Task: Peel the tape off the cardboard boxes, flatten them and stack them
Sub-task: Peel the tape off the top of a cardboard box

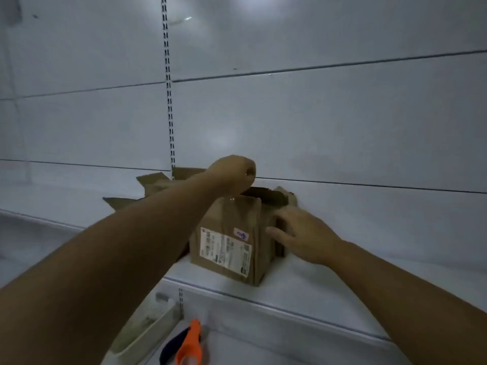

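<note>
A small brown cardboard box (232, 241) with a white shipping label stands on a white shelf (329, 285). My left hand (234, 172) is raised above the box's top edge, fingers curled, pinching a strip of clear tape (232, 197) that runs down to the box. My right hand (303, 233) presses with straight fingers against the box's right side. Behind the box, more cardboard (158, 183) with open flaps lies against the back wall.
A white panelled wall with a slotted upright rail (168, 101) backs the shelf. On the lower level at the bottom sit an orange and dark tool (188, 346) and a pale tray (147, 330).
</note>
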A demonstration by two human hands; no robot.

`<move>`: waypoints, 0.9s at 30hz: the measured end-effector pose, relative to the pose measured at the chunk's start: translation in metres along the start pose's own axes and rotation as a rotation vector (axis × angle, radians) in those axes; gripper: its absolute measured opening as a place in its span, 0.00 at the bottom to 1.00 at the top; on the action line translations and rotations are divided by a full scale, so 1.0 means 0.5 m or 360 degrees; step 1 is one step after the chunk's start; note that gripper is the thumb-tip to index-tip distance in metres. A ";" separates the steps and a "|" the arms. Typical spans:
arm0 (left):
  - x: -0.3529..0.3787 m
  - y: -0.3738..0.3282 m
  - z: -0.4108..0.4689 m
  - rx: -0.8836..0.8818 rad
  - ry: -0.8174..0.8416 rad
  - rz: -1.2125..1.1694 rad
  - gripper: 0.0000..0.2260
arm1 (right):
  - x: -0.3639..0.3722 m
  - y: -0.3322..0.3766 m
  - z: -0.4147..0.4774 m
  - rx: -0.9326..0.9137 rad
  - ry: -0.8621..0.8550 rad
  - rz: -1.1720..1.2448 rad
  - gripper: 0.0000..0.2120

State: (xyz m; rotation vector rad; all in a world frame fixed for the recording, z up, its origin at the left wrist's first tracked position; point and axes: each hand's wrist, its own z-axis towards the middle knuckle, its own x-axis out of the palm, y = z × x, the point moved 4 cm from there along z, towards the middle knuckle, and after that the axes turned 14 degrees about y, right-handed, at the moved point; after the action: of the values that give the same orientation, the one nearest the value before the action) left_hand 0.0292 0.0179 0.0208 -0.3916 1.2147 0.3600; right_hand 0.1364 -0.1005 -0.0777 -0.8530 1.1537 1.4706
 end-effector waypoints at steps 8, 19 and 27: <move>0.011 0.119 -0.080 -0.0194 -0.0010 -0.0084 0.08 | 0.065 0.043 0.073 0.0156 0.0103 0.0277 0.28; -0.026 0.124 -0.070 0.0081 -0.0311 -0.0876 0.10 | -0.010 -0.002 -0.015 0.0023 -0.0557 0.0484 0.09; -0.013 0.022 -0.019 0.0462 0.0047 -0.1688 0.17 | -0.151 -0.116 -0.135 0.0482 -0.0756 0.1346 0.12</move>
State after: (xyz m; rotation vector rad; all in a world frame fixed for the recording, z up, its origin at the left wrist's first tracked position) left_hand 0.0142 0.0225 0.0232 -0.7208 0.9167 -0.7258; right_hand 0.2048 -0.1871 -0.0393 0.2534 1.3761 1.9444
